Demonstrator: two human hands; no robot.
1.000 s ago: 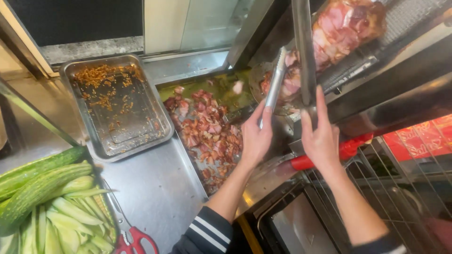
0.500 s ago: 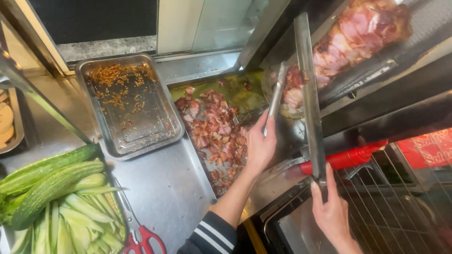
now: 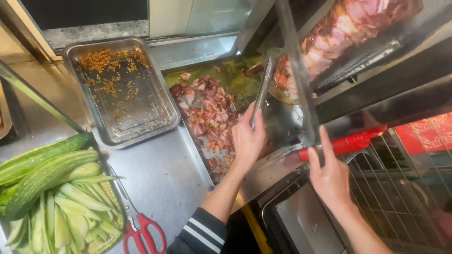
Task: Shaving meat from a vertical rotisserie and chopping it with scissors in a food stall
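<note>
Tongs in left hand (fingers wrapped)

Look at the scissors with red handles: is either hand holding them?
No. The scissors lie on the counter by the cucumbers, while the left hand grips tongs.

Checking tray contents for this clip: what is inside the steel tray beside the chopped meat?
The steel tray holds only scattered fried brown crumbs and greasy residue; most of its bottom shows bare metal. Nothing covers it, so no part of the inside is hidden.
</note>
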